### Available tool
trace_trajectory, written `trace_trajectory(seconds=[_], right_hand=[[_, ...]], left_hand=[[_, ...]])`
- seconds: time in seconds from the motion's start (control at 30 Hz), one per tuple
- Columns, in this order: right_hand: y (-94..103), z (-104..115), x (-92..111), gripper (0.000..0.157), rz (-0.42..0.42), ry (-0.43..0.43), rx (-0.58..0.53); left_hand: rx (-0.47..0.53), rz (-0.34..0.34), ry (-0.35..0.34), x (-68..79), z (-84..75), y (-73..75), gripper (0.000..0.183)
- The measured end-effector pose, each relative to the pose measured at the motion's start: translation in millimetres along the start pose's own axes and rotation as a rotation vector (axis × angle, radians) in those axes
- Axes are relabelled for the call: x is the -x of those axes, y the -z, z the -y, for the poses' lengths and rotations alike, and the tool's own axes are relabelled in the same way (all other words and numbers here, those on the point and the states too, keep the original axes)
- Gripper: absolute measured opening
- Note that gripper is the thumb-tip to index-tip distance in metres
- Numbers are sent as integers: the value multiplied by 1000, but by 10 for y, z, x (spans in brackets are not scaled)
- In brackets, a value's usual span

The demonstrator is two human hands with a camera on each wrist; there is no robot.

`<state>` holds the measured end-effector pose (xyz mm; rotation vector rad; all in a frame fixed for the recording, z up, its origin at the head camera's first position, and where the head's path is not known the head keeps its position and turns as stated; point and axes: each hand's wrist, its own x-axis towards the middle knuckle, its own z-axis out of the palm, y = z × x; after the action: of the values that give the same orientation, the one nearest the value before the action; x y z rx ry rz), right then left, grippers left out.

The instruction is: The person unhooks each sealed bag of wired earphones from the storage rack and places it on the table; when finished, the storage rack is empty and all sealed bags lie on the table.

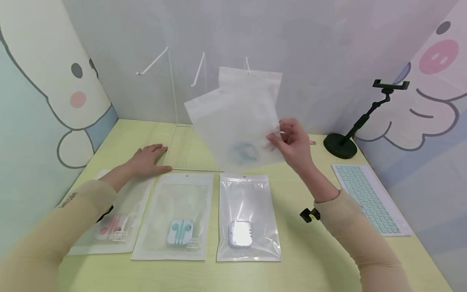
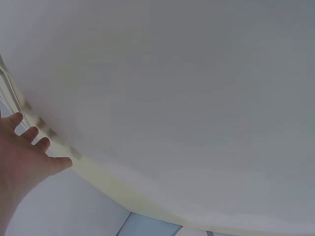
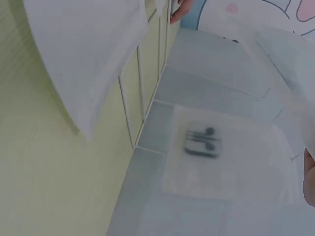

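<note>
My right hand (image 1: 293,144) pinches the right edge of a white frosted zip bag (image 1: 228,115), which is tilted, with a bluish item showing through its lower part. Behind it another frosted bag (image 3: 236,162), holding dark earphones in a case, hangs from the right-hand hook of a white wire display rack (image 1: 172,87). Its top edge shows above the held bag in the head view. Down at the left, my left hand (image 1: 147,160) rests on the table with fingers spread, fingertips right at the side of the rack's base.
Three bags lie in front of the rack: one with pink earphones (image 1: 109,227), one with teal earphones (image 1: 180,232), and a clear one with a white case (image 1: 240,234). At the right stand a black phone stand (image 1: 341,145) and a teal-and-white keyboard (image 1: 370,198). Walls enclose the table.
</note>
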<state>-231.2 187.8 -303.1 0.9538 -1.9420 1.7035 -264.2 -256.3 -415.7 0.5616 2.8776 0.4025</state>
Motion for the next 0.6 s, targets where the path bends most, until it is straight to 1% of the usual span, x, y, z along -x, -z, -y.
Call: trace_trajectory(seconds=[0.2,0.37,0.47,0.6], right_hand=[[301,90,193,26,13,-14,-17],[580,180,392,26,14,-37,4],[746,231,514,28,13,-70,18],[932,315,663,30,0,-111,41]], left_hand=[[14,-7,36,23,-32,-19,86],[20,-27,22,17,-22,-35,82],[4,-34,15,9,-14,-31,81],[-8,-24,8,-2,-10,-9,81]])
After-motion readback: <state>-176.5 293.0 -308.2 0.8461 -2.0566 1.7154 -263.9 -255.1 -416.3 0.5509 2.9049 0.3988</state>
